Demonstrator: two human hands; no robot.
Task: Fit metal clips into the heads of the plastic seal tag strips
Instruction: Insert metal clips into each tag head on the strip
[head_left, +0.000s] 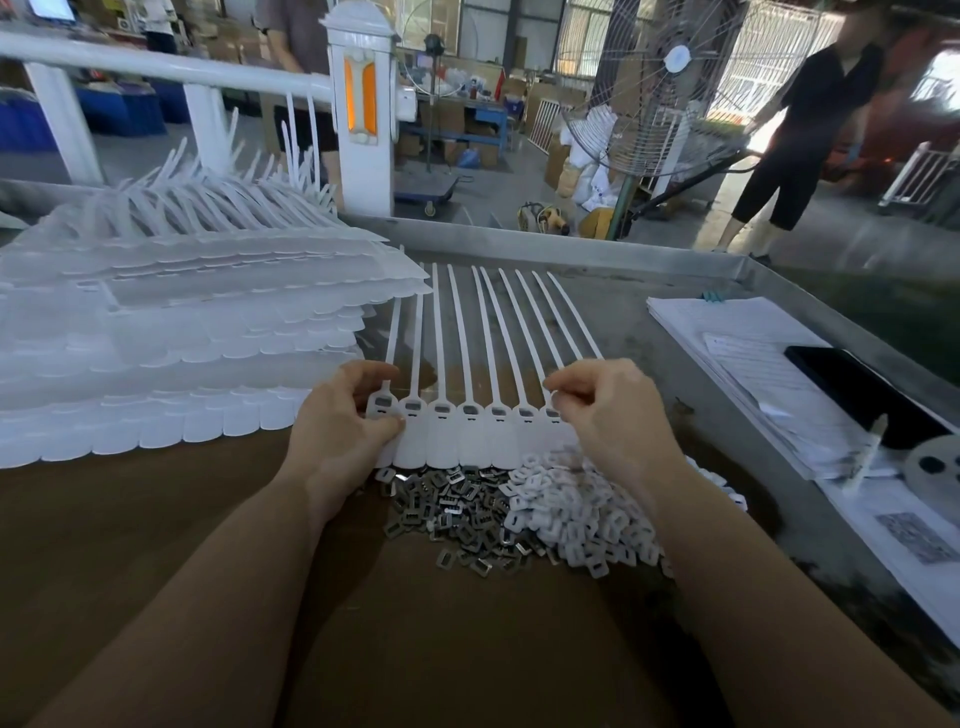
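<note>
Bench: brown worktop (156, 545) in a workshop.
Far left: stacked tag sheets (171, 353).
Left hand (345, 415): pinches the left end of the seal tag strip row (467, 436).
Below: metal clips (447, 509), white caps (576, 514).
Right hand (608, 410): fingers curled at the row's right end head, possibly pinching it.
Right: papers (753, 364).

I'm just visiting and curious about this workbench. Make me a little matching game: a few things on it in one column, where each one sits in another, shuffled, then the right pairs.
Things:
1. stack of white tag sheets
2. metal clips
3. black phone
4. row of tag strips

Places:
A. on the papers at the right of the table
B. held at both ends by the left hand and the right hand
C. piled at the left of the table
D. heaped just in front of the held row, beside white plastic pieces

Pairs: 1-C, 2-D, 3-A, 4-B
</note>
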